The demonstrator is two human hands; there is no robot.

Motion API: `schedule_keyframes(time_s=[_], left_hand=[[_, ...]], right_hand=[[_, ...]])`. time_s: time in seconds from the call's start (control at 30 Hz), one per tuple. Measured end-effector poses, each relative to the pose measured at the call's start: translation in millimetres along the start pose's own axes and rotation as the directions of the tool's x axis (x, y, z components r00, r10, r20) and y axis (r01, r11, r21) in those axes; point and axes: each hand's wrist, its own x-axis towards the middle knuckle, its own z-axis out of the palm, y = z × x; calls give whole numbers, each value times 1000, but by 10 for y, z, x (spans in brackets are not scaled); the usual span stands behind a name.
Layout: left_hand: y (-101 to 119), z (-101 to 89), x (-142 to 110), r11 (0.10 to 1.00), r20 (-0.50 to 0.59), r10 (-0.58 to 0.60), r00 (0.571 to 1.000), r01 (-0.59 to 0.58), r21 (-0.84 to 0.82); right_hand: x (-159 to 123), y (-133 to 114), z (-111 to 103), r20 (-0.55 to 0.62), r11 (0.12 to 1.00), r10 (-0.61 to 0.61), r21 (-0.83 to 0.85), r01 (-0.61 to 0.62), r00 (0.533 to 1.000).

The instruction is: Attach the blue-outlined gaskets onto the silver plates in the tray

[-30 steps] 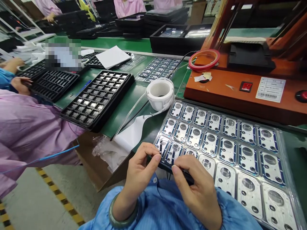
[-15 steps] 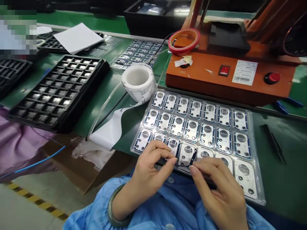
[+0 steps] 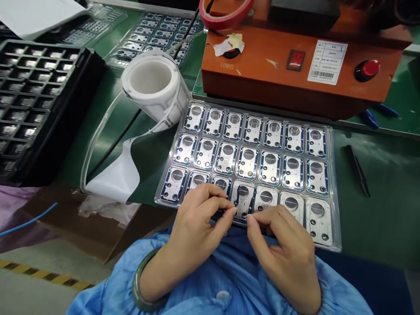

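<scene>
A clear plastic tray [image 3: 335,205] holds rows of silvery metal plates, each with a round disc and small dark holes; many have a dark blue border. My left hand [image 3: 205,223] and my right hand [image 3: 284,249] are over its near row, thumb and forefinger pinched on each. Between the fingertips, a thin dark frame-shaped strip [image 3: 252,202] lies along the edges of one metal plate [image 3: 243,199]. Both hands seem to grip its near end, though the fingers hide part of it.
Behind the tray stands an orange machine [image 3: 249,72] with a red switch. A white label roll [image 3: 154,87] sits to the left, its backing hanging down. Black tweezers [image 3: 357,170] lie at right. A black compartment tray [image 3: 75,96] is at far left, a cardboard box [image 3: 131,223] below.
The camera view has shifted closer and toward the right. Both hands remain pinched over the same plate, and the dark strip now lies more over the plate's face.
</scene>
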Motion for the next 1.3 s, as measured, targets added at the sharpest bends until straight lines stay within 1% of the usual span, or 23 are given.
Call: schedule_keyframes(time_s=[0.33,0.47,0.77,1.07,1.3], left_hand=[[-11,12,7,1000,29,-3,1000,2,28],[-2,8,12,999,51,-31,998,30,20],[16,-10,5,1000,45,-18,999,18,15],[13,3,6,1000,33,-12,999,11,29],[20,1,6,1000,36,-16,999,16,18]], right_hand=[[27,-5,-2,28,999,23,-27,-22,999],[54,-13,-7,33,999,28,-31,-27,999],[30,-23,-35,46,999,36,-16,-35,998],[46,-3,3,48,998,30,-47,-28,998],[57,-12,1,35,999,26,-40,-24,999]])
